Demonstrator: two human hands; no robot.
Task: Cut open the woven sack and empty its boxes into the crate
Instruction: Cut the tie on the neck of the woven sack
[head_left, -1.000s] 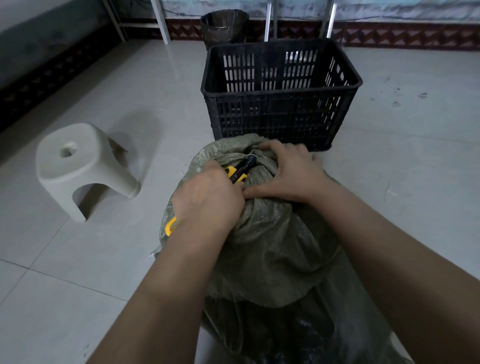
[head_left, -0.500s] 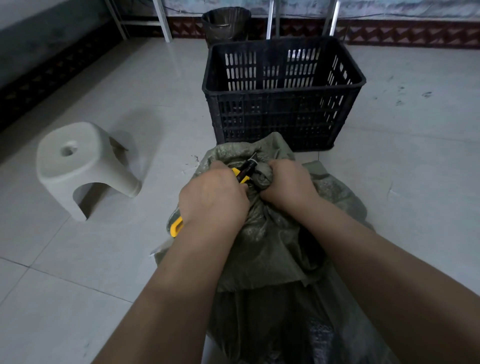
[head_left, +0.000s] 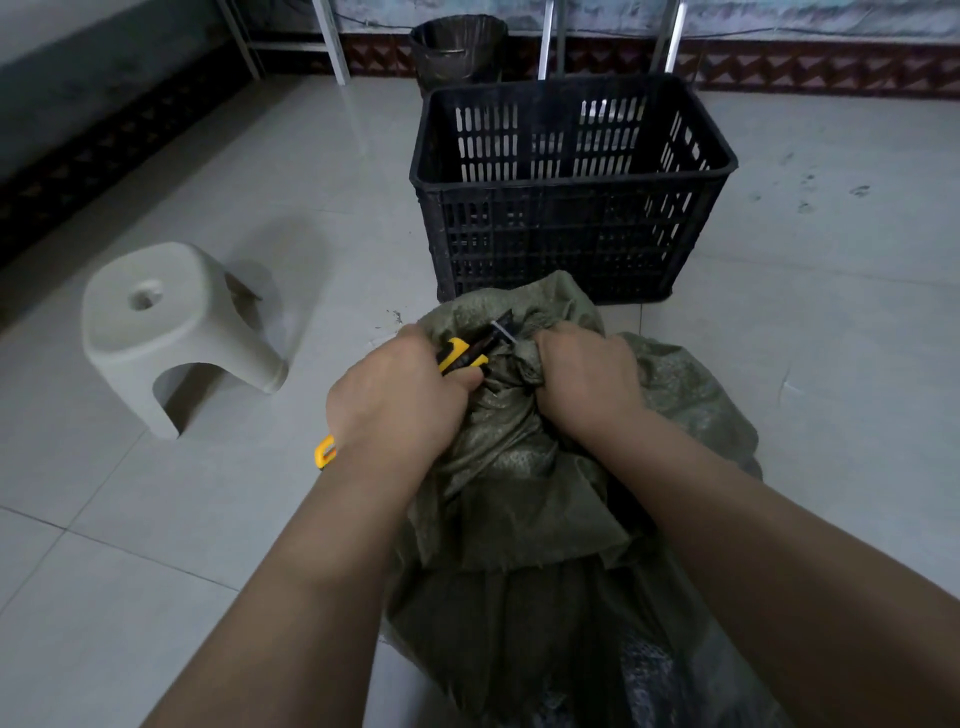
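An olive-green woven sack (head_left: 524, 483) stands on the floor in front of me, its neck bunched at the top. My left hand (head_left: 395, 400) is shut on a yellow and black utility knife (head_left: 465, 356), whose blade tip rests at the sack's tied neck. My right hand (head_left: 589, 379) grips the bunched neck just right of the blade. The black slatted plastic crate (head_left: 571, 239) stands right behind the sack and looks empty. No boxes are visible; the sack hides its contents.
A pale plastic stool (head_left: 166, 327) stands on the tiled floor to the left. A dark waste bin (head_left: 457, 49) sits behind the crate by the wall, between metal frame legs (head_left: 330, 39). Bare tiles stretch to the right.
My right hand has closed into a fist on the sack's neck and pulled it up slightly. The knife blade has slid closer into the neck. The view shifted a little.
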